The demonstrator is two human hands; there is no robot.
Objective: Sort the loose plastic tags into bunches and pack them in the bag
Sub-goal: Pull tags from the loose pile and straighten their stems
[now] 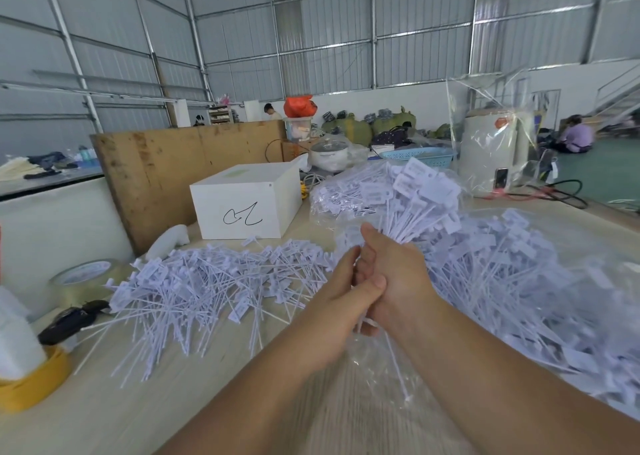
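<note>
Stems of the held bunch of tags (pixel 412 205) concealed inside the left hand (pixel 341 302) and right hand (pixel 398 281); left fingertips hidden behind the right hand; lettering on the tag heads too small to read; yellow tape roll (pixel 33 385) cut by the left edge; bagged tags (pixel 540 302) run off the right edge.

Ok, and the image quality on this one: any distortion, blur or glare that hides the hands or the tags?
Head view: wide-angle bending curves the wall beams and stretches the forearms at the bottom edge, which look soft. Lighting is even and diffuse with faint shadows. The left hand and right hand are sharp on the bunch of tags. Glare on the clear bag blurs tag detail at far right.
</note>
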